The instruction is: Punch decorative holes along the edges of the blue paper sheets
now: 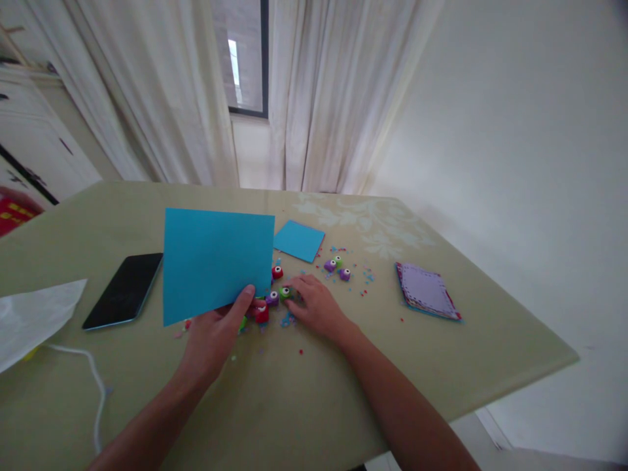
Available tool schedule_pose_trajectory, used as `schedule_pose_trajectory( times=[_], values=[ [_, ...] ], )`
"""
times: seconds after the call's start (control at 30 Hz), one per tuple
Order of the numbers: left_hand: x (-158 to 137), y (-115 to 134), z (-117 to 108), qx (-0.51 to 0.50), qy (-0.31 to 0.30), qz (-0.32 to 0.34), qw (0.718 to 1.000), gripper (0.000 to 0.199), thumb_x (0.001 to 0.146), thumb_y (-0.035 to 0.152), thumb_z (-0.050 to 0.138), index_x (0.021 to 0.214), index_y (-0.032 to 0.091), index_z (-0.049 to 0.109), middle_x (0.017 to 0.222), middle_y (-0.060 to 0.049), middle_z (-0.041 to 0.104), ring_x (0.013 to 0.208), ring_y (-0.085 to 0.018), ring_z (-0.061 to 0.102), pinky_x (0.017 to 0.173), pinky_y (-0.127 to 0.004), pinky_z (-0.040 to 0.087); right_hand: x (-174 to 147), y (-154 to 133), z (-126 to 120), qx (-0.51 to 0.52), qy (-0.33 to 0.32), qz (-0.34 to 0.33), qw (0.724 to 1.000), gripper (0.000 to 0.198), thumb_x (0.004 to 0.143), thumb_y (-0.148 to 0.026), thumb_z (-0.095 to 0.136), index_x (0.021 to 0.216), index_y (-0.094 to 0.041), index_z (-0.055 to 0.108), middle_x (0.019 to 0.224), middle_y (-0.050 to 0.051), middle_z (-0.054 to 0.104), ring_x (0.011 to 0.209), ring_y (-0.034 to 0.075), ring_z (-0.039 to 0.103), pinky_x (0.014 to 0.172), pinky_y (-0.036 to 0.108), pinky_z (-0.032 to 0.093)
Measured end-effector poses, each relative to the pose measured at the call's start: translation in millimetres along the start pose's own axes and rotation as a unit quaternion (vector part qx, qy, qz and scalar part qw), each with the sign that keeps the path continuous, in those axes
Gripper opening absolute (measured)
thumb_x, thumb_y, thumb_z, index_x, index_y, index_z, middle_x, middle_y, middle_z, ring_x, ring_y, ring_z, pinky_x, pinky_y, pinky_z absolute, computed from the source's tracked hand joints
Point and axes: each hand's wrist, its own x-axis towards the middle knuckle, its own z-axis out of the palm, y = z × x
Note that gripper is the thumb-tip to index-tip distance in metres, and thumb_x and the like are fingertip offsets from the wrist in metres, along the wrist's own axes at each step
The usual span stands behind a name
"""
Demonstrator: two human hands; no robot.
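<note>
My left hand (216, 333) pinches a blue sheet of paper (218, 261) at its lower right corner, thumb on top, and holds it tilted up above the table. My right hand (316, 304) has its thumb and forefinger around a small green one-eyed paper punch (285, 293). Beside that stand a purple punch (272, 299) and a red punch (261, 313), close to the left fingertips. Another red punch (277, 272) shows at the sheet's right edge. The paper hides part of the group behind it.
More purple and green punches (337, 265) lie farther back among paper confetti. Behind them is a second blue sheet (300, 241). A stack of coloured paper (429, 292) lies right. At left are a black tablet (125, 291), a white sheet (36, 317) and a white cable (101, 386).
</note>
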Motion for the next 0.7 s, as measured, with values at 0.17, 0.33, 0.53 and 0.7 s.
schedule_pose_trajectory(
  times=[0.17, 0.33, 0.53, 0.7],
  values=[
    [-5, 10, -1, -0.013, 0.003, 0.006, 1.000, 0.035, 0.075, 0.060, 0.069, 0.065, 0.028, 0.080, 0.079, -0.007, 0.085, 0.088, -0.036, 0.079, 0.090, -0.046, 0.061, 3, -7, -5, 0.163, 0.084, 0.104, 0.978, 0.025, 0.081, -0.018, 0.074, 0.106, -0.021, 0.068, 0.096, 0.004, 0.070, 0.080, 0.018, 0.065, 0.080, 0.033, 0.053],
    [-9, 18, 3, -0.014, -0.002, 0.011, 1.000, 0.030, 0.069, 0.058, 0.071, 0.063, 0.029, 0.078, 0.073, -0.006, 0.083, 0.079, -0.034, 0.079, 0.088, -0.044, 0.063, 4, -17, -15, 0.431, 0.114, 0.159, 0.881, 0.036, 0.079, -0.035, 0.083, 0.112, -0.025, 0.073, 0.100, 0.003, 0.073, 0.082, 0.018, 0.067, 0.076, 0.032, 0.054],
    [-13, 22, 5, -0.031, -0.032, -0.004, 0.999, 0.028, 0.063, 0.057, 0.071, 0.059, 0.030, 0.076, 0.069, -0.007, 0.081, 0.074, -0.034, 0.079, 0.079, -0.043, 0.066, 3, -36, -11, 0.522, 0.088, 0.195, 0.826, 0.044, 0.063, -0.039, 0.098, 0.098, -0.024, 0.075, 0.088, 0.001, 0.075, 0.078, 0.019, 0.069, 0.075, 0.033, 0.056],
    [-13, 19, 4, -0.002, -0.044, 0.002, 0.999, 0.031, 0.065, 0.060, 0.069, 0.057, 0.030, 0.076, 0.070, -0.008, 0.081, 0.077, -0.035, 0.079, 0.081, -0.043, 0.065, 2, -39, -7, 0.531, 0.079, 0.213, 0.816, 0.052, 0.055, -0.034, 0.102, 0.096, -0.024, 0.071, 0.080, -0.002, 0.071, 0.072, 0.015, 0.063, 0.067, 0.029, 0.051]
  ],
)
